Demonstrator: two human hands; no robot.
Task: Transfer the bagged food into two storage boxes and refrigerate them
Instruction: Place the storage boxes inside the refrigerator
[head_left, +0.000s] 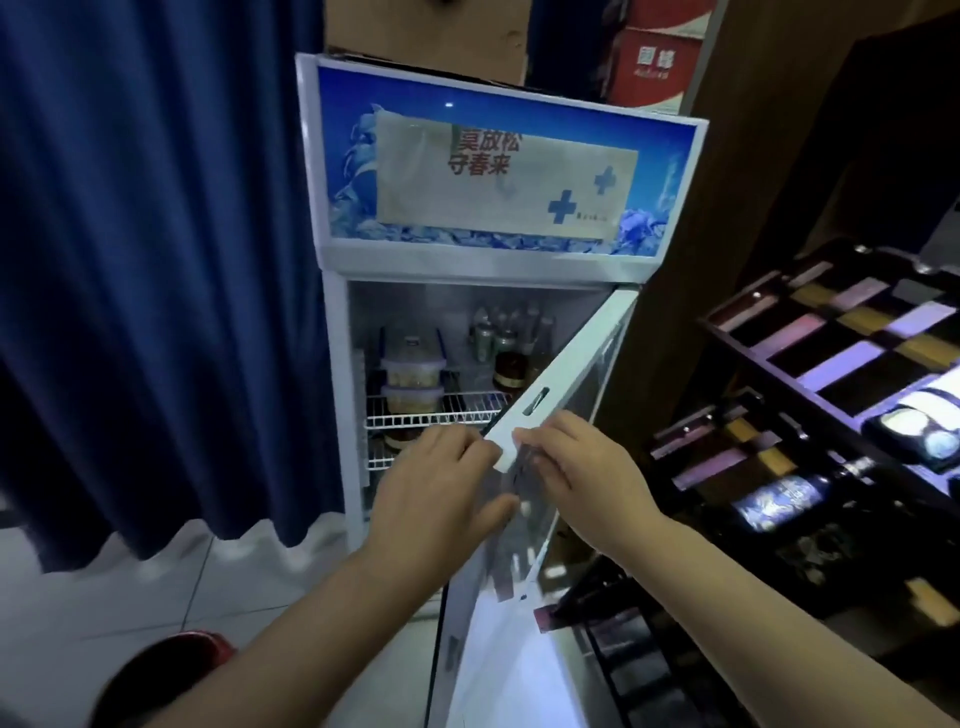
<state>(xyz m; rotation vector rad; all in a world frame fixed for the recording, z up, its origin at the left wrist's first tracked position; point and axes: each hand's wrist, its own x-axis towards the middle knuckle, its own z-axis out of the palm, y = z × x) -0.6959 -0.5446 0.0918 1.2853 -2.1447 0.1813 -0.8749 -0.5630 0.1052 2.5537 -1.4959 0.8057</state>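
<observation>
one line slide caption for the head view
Both hands on the open fridge door; two stacked storage boxes inside.

A person is standing before a white display fridge (467, 291) whose glass door (540, 441) is hanging partly open, its free edge swung toward the camera. Both hands are resting on that edge: the left hand (441, 488) is lying flat against the inner side, the right hand (582, 467) is pressing fingers on the outer glass. Inside, on the upper wire shelf (436, 410), two storage boxes (413, 382) are sitting stacked at the left, with bottles (506, 338) to their right. A blue curtain (156, 260) is hanging at the left, and a dark rack (831, 389) is standing at the right.
</observation>
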